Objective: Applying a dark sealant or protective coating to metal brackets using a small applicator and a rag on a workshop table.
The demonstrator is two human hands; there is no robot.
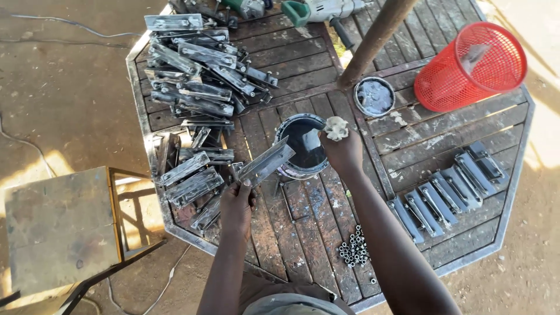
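Bare packed earth surrounded an eight-sided counter (408, 151) of weathered wooden slats in a metal frame, with a small square stool (58, 227) standing just off its left edge. Nearest the person, a heap of small nuts (354, 252) lay on the slats. The left hand (236, 205) was clamped on the lower end of a flat metal bracket (265, 163), whose long axis ran up and to the right, its far end reaching over the rim of an open paint tin (303, 146). The right hand (344, 150) was closed around a pale wad of rag (336, 128), held just above the tin's right rim and close beside the bracket's raised end, so the right hand was the nearer of the two to the dark paint. To the right, a row of grey coated brackets (449, 195) lay side by side, well apart from the tin. Left of the hands, a loose pile of bare brackets (198, 76) spread toward the far edge. Beyond the tin sat its round lid (374, 97), then a red mesh basket (472, 67) on its side, a slanting pole (373, 41) and a power drill (321, 10).
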